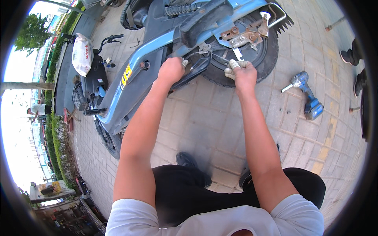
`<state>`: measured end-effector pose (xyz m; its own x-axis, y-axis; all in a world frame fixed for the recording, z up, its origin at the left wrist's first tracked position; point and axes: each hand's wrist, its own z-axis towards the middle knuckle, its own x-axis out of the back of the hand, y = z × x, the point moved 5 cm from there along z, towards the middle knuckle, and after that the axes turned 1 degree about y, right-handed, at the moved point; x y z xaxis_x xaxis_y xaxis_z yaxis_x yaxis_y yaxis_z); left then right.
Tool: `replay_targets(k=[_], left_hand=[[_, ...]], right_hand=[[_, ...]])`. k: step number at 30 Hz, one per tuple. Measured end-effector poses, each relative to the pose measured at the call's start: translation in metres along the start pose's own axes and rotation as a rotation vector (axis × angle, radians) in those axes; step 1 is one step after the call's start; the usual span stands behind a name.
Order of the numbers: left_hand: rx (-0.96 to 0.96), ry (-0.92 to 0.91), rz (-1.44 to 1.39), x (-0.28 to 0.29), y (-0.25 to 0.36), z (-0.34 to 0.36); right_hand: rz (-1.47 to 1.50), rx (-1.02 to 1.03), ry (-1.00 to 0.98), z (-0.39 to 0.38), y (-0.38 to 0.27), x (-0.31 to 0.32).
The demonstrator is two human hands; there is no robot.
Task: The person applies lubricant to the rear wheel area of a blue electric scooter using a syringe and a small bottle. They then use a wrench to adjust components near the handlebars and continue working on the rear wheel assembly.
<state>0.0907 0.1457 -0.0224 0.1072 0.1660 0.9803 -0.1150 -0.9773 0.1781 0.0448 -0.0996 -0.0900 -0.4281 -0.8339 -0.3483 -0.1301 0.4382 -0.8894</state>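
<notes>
A blue and grey electric scooter (pixel 136 74) stands before me, its rear wheel (pixel 267 55) at the upper right. My left hand (pixel 172 70) is closed by the scooter's lower side, next to a black curved part (pixel 201 66); what its fingers hold is hidden. My right hand (pixel 243 74), with pale covers on its fingers, is closed in front of the rear wheel; I cannot make out what is in it. Just above it a pale metal piece with a notched end (pixel 238 54) hangs below a rusty metal bracket (pixel 244 37). A thin dark cable (pixel 219 57) runs between the hands.
A blue cordless impact wrench (pixel 305 94) lies on the paving at right. Beyond it, at the right rim, are another person's dark shoes (pixel 348 57). A second scooter (pixel 94 74) with a white sack (pixel 82 55) stands at left. Hedges and a tool rack (pixel 71 220) line the left.
</notes>
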Motion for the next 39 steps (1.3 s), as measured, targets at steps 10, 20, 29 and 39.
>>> replay_targets(k=[10, 20, 29, 39], left_hand=[[-0.075, 0.206, -0.389, -0.009, -0.013, -0.011], [-0.073, 0.047, -0.383, 0.004, 0.006, -0.006], [0.026, 0.072, -0.323, -0.011, 0.009, 0.002], [-0.173, -0.018, 0.043, 0.015, -0.005, -0.021]], right_hand=[[-0.824, 0.293, -0.129, -0.005, -0.020, 0.001], [-0.988, 0.450, -0.087, -0.002, -0.036, -0.002], [-0.972, 0.338, -0.114, -0.014, -0.050, 0.010], [-1.253, 0.436, -0.164, -0.003, -0.063, 0.002]])
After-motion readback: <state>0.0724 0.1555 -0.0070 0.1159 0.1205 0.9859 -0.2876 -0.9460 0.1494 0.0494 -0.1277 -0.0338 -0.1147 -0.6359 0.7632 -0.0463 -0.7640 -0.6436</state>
